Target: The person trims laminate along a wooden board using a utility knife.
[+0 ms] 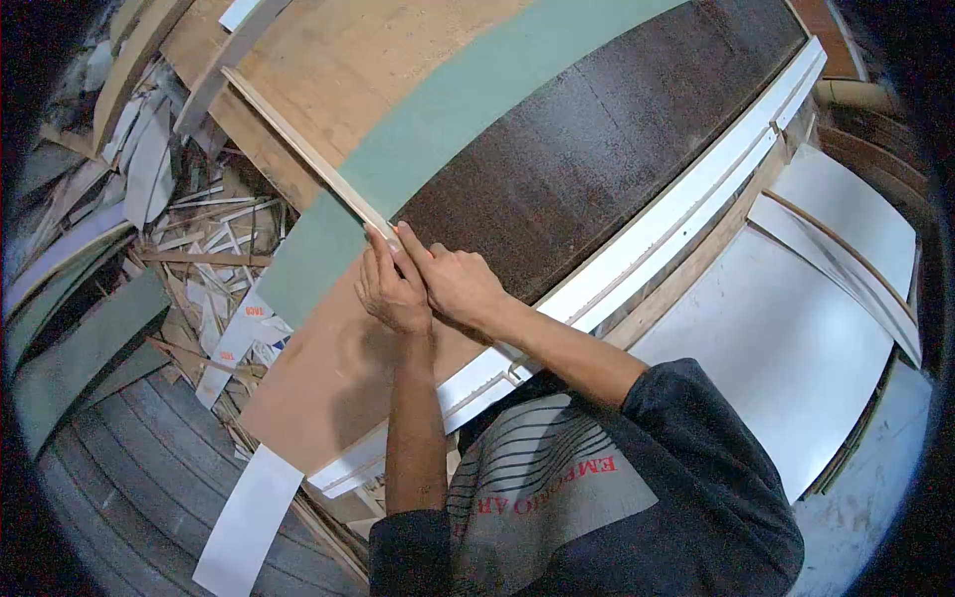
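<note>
A long, narrow wooden strip (298, 147) runs slantwise over the green band (438, 109) and the bare plywood of the worktop. Its near end lies between the fingers of my left hand (393, 291), which are closed around it. My right hand (460, 284) presses against the left one, its thumb and fingers closed on the same end of the strip. Just beyond my hands is a dark brown board (577, 149) with a worn, shiny surface. Under my wrists lies a light brown panel (308, 398). Parts of the fingertips are hidden.
White edging (637, 264) runs along the worktop's near side. Large white panels (766, 338) lean at the right. Scrap offcuts (224, 229) litter the floor at the left, beside curved boards (139, 70). A white piece (249, 517) juts out near the lower left corner.
</note>
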Motion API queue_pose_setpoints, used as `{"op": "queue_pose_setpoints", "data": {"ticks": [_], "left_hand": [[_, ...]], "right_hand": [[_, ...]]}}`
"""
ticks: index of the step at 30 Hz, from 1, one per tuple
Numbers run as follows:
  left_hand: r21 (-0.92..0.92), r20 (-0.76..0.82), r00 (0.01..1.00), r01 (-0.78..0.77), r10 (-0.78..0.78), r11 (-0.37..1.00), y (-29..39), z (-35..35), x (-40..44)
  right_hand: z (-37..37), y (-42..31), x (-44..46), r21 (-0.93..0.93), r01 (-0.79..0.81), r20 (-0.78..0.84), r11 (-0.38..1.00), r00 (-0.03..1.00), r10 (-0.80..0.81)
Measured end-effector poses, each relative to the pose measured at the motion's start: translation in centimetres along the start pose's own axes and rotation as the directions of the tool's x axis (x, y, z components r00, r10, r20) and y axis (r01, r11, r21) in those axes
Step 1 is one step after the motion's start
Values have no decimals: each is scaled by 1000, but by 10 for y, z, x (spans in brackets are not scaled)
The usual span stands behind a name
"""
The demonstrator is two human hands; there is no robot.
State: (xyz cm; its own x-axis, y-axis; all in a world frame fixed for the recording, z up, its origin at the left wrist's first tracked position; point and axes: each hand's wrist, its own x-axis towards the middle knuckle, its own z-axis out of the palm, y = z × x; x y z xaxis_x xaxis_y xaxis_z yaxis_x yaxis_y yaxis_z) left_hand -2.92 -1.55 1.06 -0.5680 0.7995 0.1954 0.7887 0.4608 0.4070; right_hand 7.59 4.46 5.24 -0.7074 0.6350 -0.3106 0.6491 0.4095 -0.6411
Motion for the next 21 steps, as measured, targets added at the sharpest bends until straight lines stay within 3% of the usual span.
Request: {"op": "queue_pose_setpoints", "data": {"ticks": [14, 17, 21], "left_hand": [[-24, 1, 1000, -5, 5, 1000, 0, 1, 2], [-4, -30, 999, -29, 29, 1000, -2, 6, -2], [39, -72, 997, -28, 31, 999, -1, 8, 0]], "right_hand": [[-4, -1, -3, 2, -32, 66, 999, 997, 32], [5, -1, -5, 36, -44, 44, 998, 998, 43], [-4, -7, 10, 233, -126, 21, 964, 992, 125]]}}
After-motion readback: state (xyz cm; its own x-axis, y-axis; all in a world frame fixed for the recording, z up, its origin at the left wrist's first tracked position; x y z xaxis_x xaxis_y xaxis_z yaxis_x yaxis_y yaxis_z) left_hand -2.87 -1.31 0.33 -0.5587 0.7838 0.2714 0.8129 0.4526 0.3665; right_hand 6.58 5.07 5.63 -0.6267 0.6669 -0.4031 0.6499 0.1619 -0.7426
